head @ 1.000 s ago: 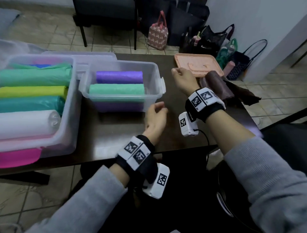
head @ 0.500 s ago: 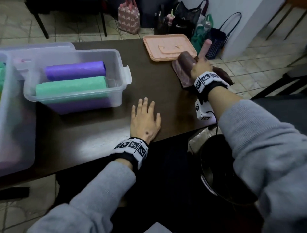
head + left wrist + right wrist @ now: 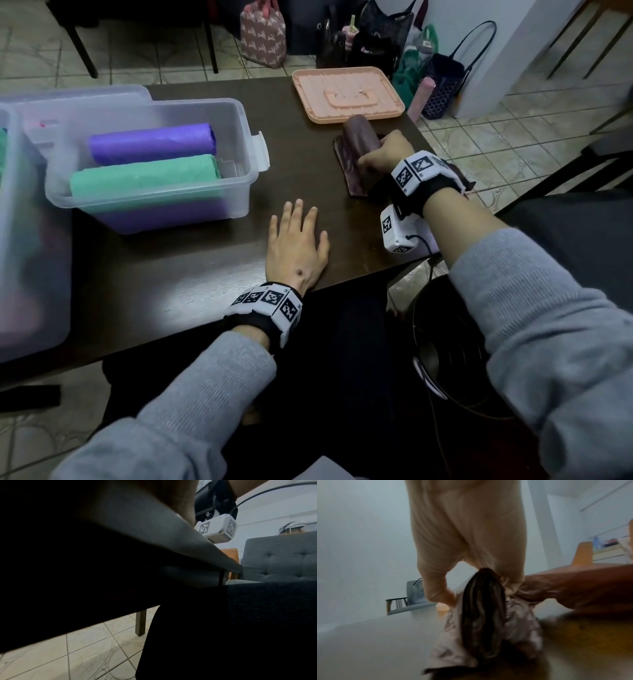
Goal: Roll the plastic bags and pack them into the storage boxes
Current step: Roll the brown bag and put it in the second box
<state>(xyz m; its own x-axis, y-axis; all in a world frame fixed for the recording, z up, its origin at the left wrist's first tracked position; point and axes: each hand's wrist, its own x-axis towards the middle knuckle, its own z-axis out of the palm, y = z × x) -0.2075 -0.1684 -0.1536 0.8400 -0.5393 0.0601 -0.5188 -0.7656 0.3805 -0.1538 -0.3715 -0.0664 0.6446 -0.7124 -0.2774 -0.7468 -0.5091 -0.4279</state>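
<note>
A brown plastic bag roll (image 3: 359,137) lies on the dark table (image 3: 191,267) near its right edge, partly unrolled. My right hand (image 3: 383,156) grips its near end; in the right wrist view the fingers (image 3: 511,586) pinch the gathered brown plastic (image 3: 481,615). My left hand (image 3: 296,243) lies flat on the table, fingers spread, holding nothing. A clear storage box (image 3: 239,192) left of centre holds a purple roll (image 3: 150,142) and a green roll (image 3: 144,174) over another purple one. A larger clear box (image 3: 30,274) stands at the far left.
A peach lid (image 3: 346,94) lies at the table's far side behind the brown roll. Bags (image 3: 263,32) and a pink bottle (image 3: 423,97) stand on the tiled floor beyond. A grey sofa (image 3: 281,557) and the table edge (image 3: 171,538) fill the left wrist view.
My right hand moved from mid-air to the brown roll and closed on its near end. My left hand dropped flat onto the table. The head view swung right.
</note>
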